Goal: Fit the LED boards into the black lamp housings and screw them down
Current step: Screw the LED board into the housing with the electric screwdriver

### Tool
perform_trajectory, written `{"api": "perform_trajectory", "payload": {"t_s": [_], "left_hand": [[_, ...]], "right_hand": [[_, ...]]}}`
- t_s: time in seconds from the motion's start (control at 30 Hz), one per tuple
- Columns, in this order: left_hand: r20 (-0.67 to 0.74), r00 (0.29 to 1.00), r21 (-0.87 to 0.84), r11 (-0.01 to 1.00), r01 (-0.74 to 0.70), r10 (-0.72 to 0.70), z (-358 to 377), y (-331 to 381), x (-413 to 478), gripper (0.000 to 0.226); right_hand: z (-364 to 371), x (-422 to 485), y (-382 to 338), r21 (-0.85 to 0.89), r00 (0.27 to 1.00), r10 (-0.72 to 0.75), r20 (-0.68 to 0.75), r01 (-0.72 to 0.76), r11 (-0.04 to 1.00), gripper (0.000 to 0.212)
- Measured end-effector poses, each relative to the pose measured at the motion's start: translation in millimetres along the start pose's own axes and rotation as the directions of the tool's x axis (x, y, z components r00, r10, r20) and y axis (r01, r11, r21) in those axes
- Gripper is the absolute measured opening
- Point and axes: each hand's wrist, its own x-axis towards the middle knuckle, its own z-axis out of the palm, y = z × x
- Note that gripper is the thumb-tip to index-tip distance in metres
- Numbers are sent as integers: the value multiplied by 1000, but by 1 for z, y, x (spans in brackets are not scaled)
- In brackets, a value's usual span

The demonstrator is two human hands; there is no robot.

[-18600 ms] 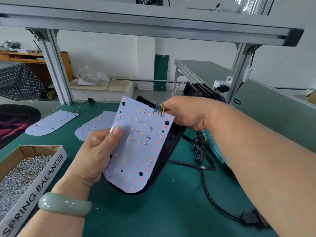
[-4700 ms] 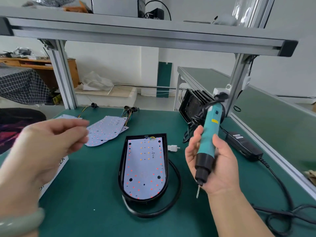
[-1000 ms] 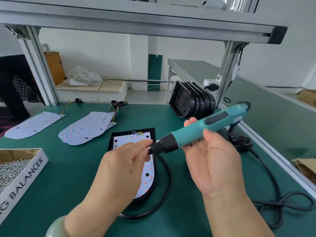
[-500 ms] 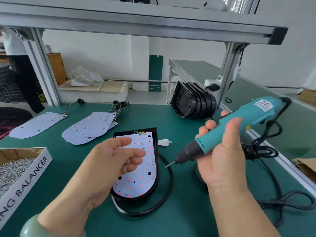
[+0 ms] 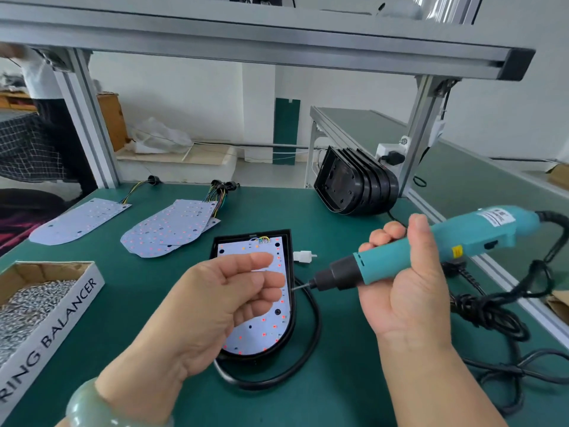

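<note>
Your right hand (image 5: 403,291) grips the driver (image 5: 431,251), with the bit (image 5: 300,288) nearly level and pointing to 9 o'clock, its tip over the 3 o'clock rim of the housing (image 5: 289,241). Your left hand (image 5: 221,306) hovers above the board (image 5: 264,325) with fingers loosely curled; whether it pinches a screw cannot be told. The board lies in the housing at bench centre and is judged not yet screwed down. A screw on a level bit can fall off. A tilted bit can cross-thread or skate onto the LEDs. A loose board can shift under pressure and misalign its holes. The cable (image 5: 308,349) looped from 3 to 6 o'clock can snag the cord (image 5: 492,312).
</note>
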Motion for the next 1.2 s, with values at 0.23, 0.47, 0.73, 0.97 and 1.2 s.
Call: {"api": "perform_trajectory", "payload": {"t_s": [0.23,0.47,0.73,0.97,1.2], "left_hand": [[-88,994,178,983,-54,71,9,-6,2,19],[-51,998,-130,991,26,-33,12,-6,0,25],[-78,997,65,998,14,-8,23,-13,-1,14],[-29,998,172,984,-41,47,24,-12,-4,20],[-29,986,349,926,-142,163,24,-12,-5,27]], "right_hand": [[1,1,-2,69,995,0,-103,7,998,13],[2,-1,-3,115,995,8,-104,4,993,15],[6,-5,-2,148,996,14,-87,-1,989,17],[5,-4,-1,145,996,1,-86,12,989,12],[4,-4,1,138,999,12,-52,-5,990,12]]}}
